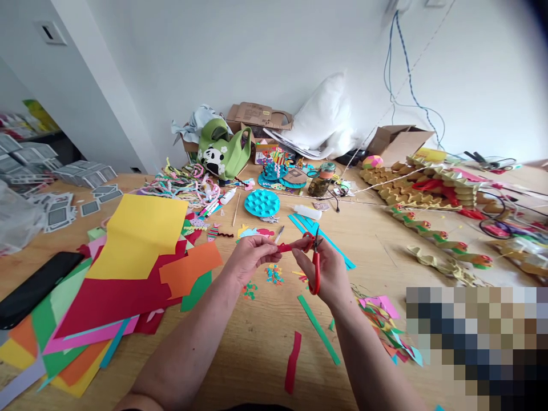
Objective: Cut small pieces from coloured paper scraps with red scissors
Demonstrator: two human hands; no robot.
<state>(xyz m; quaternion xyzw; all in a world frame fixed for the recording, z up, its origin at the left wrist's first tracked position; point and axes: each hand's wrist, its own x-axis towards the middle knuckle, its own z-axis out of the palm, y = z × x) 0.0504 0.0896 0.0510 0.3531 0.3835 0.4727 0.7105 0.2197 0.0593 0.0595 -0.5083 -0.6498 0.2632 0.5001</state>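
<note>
My left hand (256,255) pinches a small red paper strip (284,248) above the middle of the table. In my right hand (331,268) sits a pair of red-handled scissors (316,265), its dark blades pointing up and away from me; those fingers also reach the strip's right end. Under the hands lie little heaps of cut paper bits, one blue and yellow (274,274), one green (249,290). Closer to me are a longer red strip (293,362) and a green strip (319,330). Blue strips (327,240) lie beyond my right hand.
Coloured paper sheets (141,234) and a black phone (38,288) cover the left side. Behind the hands stand a blue scalloped dish (262,203), a glass jar (322,181) and a green panda bag (225,151). Egg-carton pieces (440,234) and paper scraps (391,331) lie at right.
</note>
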